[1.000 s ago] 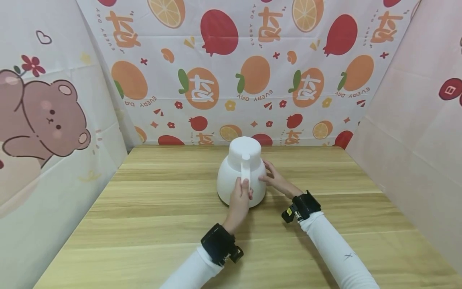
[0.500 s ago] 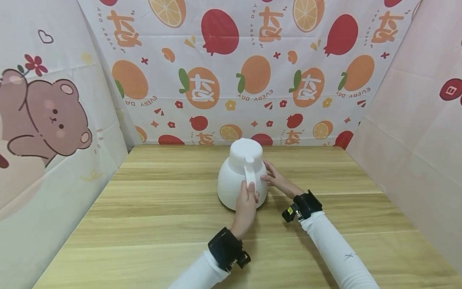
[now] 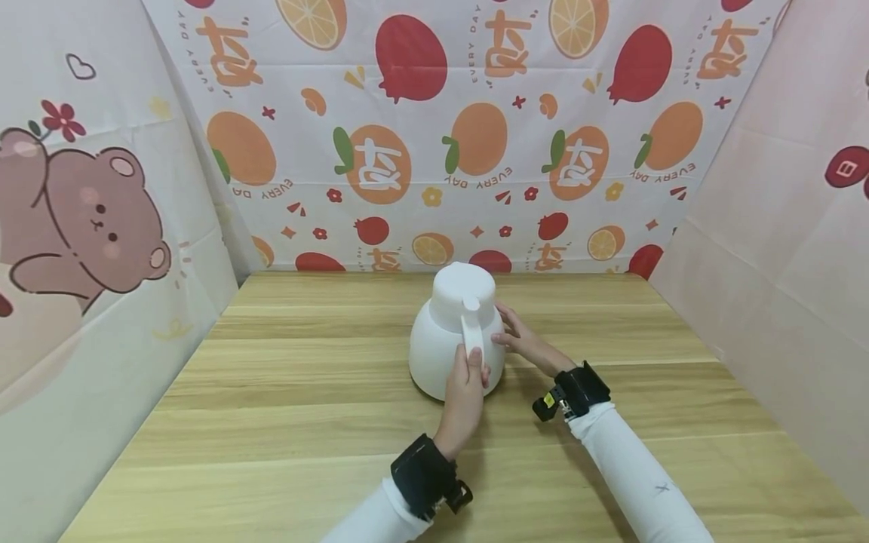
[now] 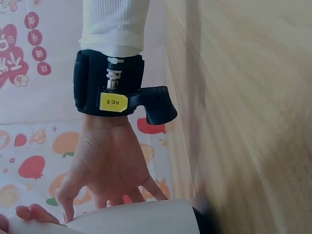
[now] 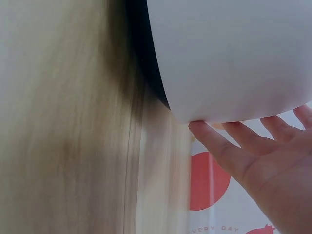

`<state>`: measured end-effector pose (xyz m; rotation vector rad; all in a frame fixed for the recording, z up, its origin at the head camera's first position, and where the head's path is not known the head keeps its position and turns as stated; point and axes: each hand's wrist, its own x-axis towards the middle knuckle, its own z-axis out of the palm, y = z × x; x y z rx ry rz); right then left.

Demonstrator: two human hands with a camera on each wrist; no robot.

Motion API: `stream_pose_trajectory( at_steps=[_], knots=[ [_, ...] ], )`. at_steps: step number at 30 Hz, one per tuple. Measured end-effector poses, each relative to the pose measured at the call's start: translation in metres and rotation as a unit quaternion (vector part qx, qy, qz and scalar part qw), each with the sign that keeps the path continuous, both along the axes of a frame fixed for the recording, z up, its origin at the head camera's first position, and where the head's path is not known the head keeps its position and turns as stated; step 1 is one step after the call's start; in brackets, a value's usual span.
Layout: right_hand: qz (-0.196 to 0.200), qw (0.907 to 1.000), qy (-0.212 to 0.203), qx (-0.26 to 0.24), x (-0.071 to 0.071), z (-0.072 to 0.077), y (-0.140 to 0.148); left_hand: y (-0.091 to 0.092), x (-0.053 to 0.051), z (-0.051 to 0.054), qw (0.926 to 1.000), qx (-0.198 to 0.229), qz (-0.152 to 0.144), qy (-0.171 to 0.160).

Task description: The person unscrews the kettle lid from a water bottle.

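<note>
A white insulated jug (image 3: 431, 351) with a rounded body and a broad lid stands upright on the table, its handle (image 3: 471, 323) facing the person. My left hand (image 3: 463, 400) grips the lower part of that handle, thumb lying along it. On the jug's right side, my right hand (image 3: 532, 347) touches the body with spread fingers. The right wrist view has those fingertips (image 5: 199, 126) against the white wall, just above the dark base (image 5: 145, 53). In the left wrist view, the right hand (image 4: 111, 165) appears beyond the jug body (image 4: 141, 218).
The wood-grain table (image 3: 285, 422) runs back to a fruit-printed cloth (image 3: 292, 151). A bear-printed cloth (image 3: 102, 219) hangs along the left side and a pale pink one (image 3: 767, 249) along the right. Both wrists carry black camera straps (image 3: 424, 475).
The jug has turned slightly, its handle swinging to the right, and has shifted a little toward the person. My left hand has moved right with the handle; the right hand stays against the side.
</note>
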<state>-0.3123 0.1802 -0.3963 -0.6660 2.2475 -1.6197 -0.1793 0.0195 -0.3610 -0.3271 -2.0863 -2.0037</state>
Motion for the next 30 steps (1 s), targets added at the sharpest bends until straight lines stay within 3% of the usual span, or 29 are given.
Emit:
stream_pose_trajectory(
  at_steps=[3, 10, 15, 21, 25, 28, 30],
  knots=[
    [-0.002, 1.0000, 0.005, -0.003, 0.003, 0.000, 0.001, -0.001, 0.008, 0.008, 0.9999, 0.003, -0.009, 0.005],
    [-0.005, 0.9997, 0.021, -0.012, 0.012, -0.002, -0.001, -0.005, -0.005, -0.016, 0.9997, -0.003, -0.023, 0.007],
    [-0.021, 0.9997, 0.012, -0.008, 0.017, -0.001, 0.000, -0.006, -0.007, -0.023, 0.9994, -0.007, -0.031, 0.015],
    [-0.023, 0.9996, 0.007, 0.012, 0.040, 0.022, -0.007, -0.010, -0.005, -0.022, 0.9992, -0.001, -0.040, 0.009],
    [-0.027, 0.9989, 0.030, 0.024, 0.048, 0.035, -0.006, -0.011, -0.004, -0.020, 0.9989, 0.005, -0.046, 0.006],
    [-0.050, 0.9952, 0.083, 0.009, 0.049, 0.051, -0.009, -0.013, -0.004, -0.018, 0.9988, 0.014, -0.045, -0.012],
    [-0.069, 0.9877, 0.140, -0.001, 0.048, 0.065, -0.014, -0.014, -0.005, -0.016, 0.9984, 0.030, -0.041, -0.025]
  ],
)
